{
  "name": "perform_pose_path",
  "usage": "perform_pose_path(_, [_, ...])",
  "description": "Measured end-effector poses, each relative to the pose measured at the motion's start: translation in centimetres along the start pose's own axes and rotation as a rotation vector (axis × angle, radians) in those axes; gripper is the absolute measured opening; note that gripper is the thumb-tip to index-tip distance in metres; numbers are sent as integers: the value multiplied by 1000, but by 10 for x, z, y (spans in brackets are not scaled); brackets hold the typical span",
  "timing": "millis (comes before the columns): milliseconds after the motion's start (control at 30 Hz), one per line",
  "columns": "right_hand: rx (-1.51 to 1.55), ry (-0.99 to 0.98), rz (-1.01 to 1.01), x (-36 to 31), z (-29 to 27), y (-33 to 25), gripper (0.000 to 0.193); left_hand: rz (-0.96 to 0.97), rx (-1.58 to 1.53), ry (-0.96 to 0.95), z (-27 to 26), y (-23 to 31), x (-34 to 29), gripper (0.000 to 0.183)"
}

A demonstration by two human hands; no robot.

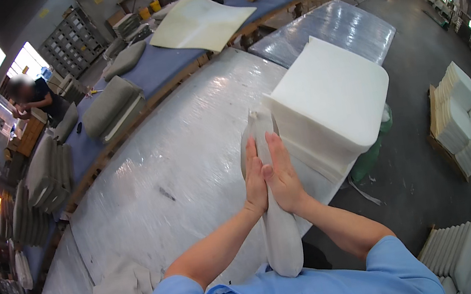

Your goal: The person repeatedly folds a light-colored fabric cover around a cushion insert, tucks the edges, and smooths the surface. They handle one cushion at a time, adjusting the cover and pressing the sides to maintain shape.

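In the head view, a long, pale grey padded piece (283, 239) lies just below the centre of the frame, its narrow side facing up. It is directly between and beneath the hands, reaching past the fingertips above and past the wrists below. The left hand (256, 177) and right hand (281, 175) lie flat along it, fingers straight, set close together with thumbs meeting; how hard they press, I cannot tell. Neither hand is clearly nearer to it; the right is nearer the white foam stack (330, 94) at right of centre.

The piece's long axis runs almost straight up the picture, leaning slightly left at the top, in line with the fingers. Its rounded lower end meets the blue shirt (340, 289); its narrower end points up the frame, over the film-covered surface (148, 165), just beside the stack.
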State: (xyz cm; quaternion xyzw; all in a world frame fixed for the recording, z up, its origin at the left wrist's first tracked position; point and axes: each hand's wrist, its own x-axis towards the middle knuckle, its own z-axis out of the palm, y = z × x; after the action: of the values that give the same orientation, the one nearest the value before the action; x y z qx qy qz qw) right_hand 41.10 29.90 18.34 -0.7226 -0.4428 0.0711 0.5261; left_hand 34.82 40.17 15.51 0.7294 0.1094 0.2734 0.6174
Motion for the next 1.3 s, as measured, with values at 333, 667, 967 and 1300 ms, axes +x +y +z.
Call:
perform_pose_path(333, [272, 229, 138, -5, 41, -16, 63, -264, -544, -40, -39, 2, 39, 67])
perform_pose_path(667, [329, 363, 357, 63, 29, 67, 61, -393, -643, 41, -71, -60, 111, 73])
perform_pose_path(967, [607, 162, 425, 79, 33, 125, 17, -154, -107, 263, -90, -100, 108, 71])
perform_pose_path(1300, [684, -105, 444, 73, 18, 107, 20, -189, -321, 318, -77, -83, 100, 32])
